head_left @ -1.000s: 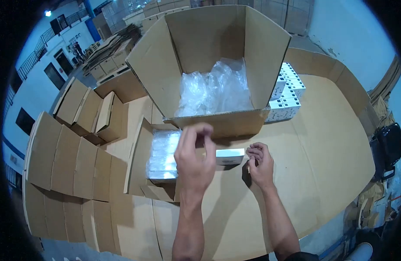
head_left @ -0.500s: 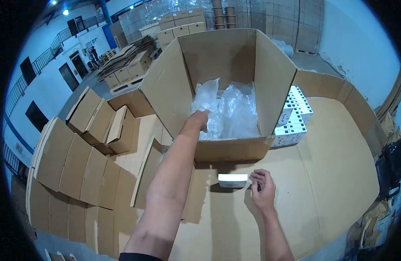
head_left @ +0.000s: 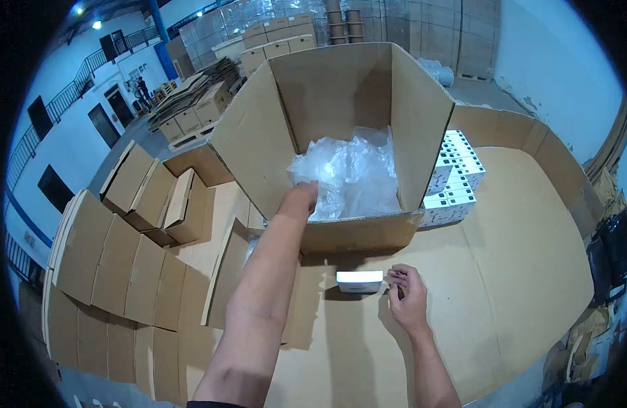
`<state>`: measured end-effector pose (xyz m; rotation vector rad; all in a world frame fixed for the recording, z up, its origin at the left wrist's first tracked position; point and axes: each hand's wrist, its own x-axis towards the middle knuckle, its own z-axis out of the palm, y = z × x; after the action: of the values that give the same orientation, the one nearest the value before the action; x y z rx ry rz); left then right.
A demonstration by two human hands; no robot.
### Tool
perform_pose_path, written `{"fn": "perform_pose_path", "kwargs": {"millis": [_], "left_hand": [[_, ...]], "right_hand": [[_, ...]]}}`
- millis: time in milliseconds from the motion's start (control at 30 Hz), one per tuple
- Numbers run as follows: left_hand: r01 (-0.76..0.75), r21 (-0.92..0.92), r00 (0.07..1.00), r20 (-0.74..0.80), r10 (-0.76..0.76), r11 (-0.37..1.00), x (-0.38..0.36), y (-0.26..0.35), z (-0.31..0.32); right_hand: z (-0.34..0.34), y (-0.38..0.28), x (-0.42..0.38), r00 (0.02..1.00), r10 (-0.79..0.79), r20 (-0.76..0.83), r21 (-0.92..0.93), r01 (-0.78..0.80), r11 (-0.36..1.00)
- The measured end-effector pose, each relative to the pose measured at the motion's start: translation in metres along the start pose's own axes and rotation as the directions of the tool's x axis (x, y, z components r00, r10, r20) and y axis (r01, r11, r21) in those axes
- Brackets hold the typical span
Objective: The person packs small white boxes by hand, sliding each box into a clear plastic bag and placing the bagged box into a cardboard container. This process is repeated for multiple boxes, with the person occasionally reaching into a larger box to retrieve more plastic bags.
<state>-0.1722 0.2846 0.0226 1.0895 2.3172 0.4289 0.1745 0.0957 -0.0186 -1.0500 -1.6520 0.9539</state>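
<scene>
Left hand in the plastic bags, right hand by the white box

The left hand [head_left: 300,198] reaches into the large open carton [head_left: 357,234] at upper centre, its fingers at the clear plastic bags [head_left: 354,170]; whether they grasp one, I cannot tell; the small white box [head_left: 359,281] lies on the desk [head_left: 517,258] just below the frame's centre; the right hand [head_left: 408,299] is at its right end, fingers loosely curled and released; stacked white boxes [head_left: 452,197] stand right of the carton.
</scene>
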Motion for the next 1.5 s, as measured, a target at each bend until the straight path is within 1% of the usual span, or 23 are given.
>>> {"fn": "perform_pose_path", "kwargs": {"millis": [33,67,100,133,167,233,267,333,367,433,567,667,733,867,933,967,1033,1067,1133,1267,1300,1433,1500], "left_hand": [[0.047,-0.041,0.988,0.150,-0.040,0.998,-0.003,0.000,-0.007],[0.045,-0.039,0.988,0.152,-0.038,0.998,-0.008,-0.002,-0.011],[-0.243,0.234,0.970,0.079,0.231,0.941,-0.009,-0.006,-0.011],[-0.464,0.496,0.867,0.083,0.492,0.734,-0.010,-0.008,-0.012],[-0.466,0.495,0.866,0.086,0.492,0.733,-0.010,-0.010,-0.014],[-0.577,0.326,0.718,-0.235,0.655,0.749,-0.017,-0.006,-0.022],[-0.576,0.326,0.719,-0.234,0.655,0.749,-0.020,-0.003,-0.025],[-0.588,0.063,0.729,-0.391,0.562,0.807,-0.026,0.006,-0.029],[-0.587,0.064,0.729,-0.391,0.562,0.807,-0.030,0.009,-0.029],[-0.676,0.039,0.638,-0.469,0.611,0.735,-0.046,0.020,-0.033],[-0.670,0.032,0.647,-0.465,0.604,0.742,-0.059,0.029,-0.036],[-0.713,-0.059,0.667,-0.365,0.650,0.699,-0.043,0.028,-0.033],[-0.694,-0.215,0.693,-0.458,0.556,0.687,-0.036,0.028,-0.029],[-0.632,-0.247,0.736,-0.488,0.468,0.735,-0.035,0.038,-0.042],[-0.613,-0.528,0.789,-0.452,0.416,0.588,-0.054,0.047,-0.048],[-0.616,-0.525,0.786,-0.456,0.416,0.588,-0.065,0.051,-0.052],[-0.582,-0.707,0.801,-0.411,0.435,0.402,-0.088,0.060,-0.058],[-0.584,-0.705,0.799,-0.415,0.434,0.402,-0.098,0.063,-0.060],[-0.625,-0.747,0.738,-0.473,0.481,0.226,-0.120,0.067,-0.058],[-0.588,-0.803,0.762,-0.510,0.400,0.096,-0.174,0.064,-0.044],[-0.581,-0.812,0.735,-0.500,0.458,0.047,-0.193,0.055,-0.038],[-0.562,-0.825,0.764,-0.486,0.425,0.066,-0.258,0.012,0.003],[-0.510,-0.838,0.809,-0.390,0.439,0.196,-0.288,-0.019,0.025]], "right_hand": [[0.000,0.000,0.000,1.000,-0.003,-0.001,-0.002,0.003,1.000],[0.000,0.001,0.001,1.000,-0.006,-0.001,-0.003,0.006,1.000],[0.000,0.001,0.001,1.000,-0.004,-0.003,-0.004,0.004,1.000],[0.000,0.001,0.001,1.000,-0.009,-0.001,-0.008,0.009,1.000],[0.000,0.001,0.001,1.000,-0.013,0.001,-0.012,0.013,1.000],[0.000,0.003,0.001,1.000,-0.014,0.001,-0.016,0.014,1.000],[0.000,0.004,0.001,1.000,-0.018,0.004,-0.020,0.018,1.000],[0.000,0.003,0.001,1.000,-0.015,0.004,-0.016,0.015,1.000],[0.000,0.002,0.001,1.000,-0.012,0.001,-0.012,0.013,1.000],[0.001,0.003,0.001,1.000,-0.018,0.001,-0.014,0.018,1.000],[0.001,0.005,0.002,0.999,-0.042,-0.003,-0.019,0.042,0.999],[0.000,0.001,0.002,0.999,-0.032,0.003,-0.057,0.032,0.998],[0.000,0.004,0.000,0.999,-0.033,0.004,-0.046,0.033,0.998],[-0.001,0.001,0.001,0.998,-0.067,-0.013,-0.036,0.067,0.997],[0.000,0.003,0.000,0.998,-0.066,-0.013,-0.028,0.065,0.997],[0.000,0.004,0.000,0.998,-0.062,-0.011,-0.022,0.062,0.998],[-0.002,0.005,0.000,0.998,-0.069,0.008,-0.054,0.069,0.996],[-0.002,0.005,0.000,0.997,-0.069,0.027,-0.089,0.071,0.994],[-0.002,0.004,-0.001,0.997,-0.076,0.025,-0.074,0.078,0.994],[-0.007,0.000,-0.003,0.997,-0.076,0.026,-0.079,0.078,0.994],[-0.010,-0.004,-0.004,0.992,-0.120,0.024,-0.112,0.122,0.986],[-0.021,-0.008,-0.008,0.989,-0.139,0.041,-0.142,0.144,0.979],[-0.029,-0.015,-0.009,0.992,-0.083,0.093,-0.147,0.096,0.984]]}}
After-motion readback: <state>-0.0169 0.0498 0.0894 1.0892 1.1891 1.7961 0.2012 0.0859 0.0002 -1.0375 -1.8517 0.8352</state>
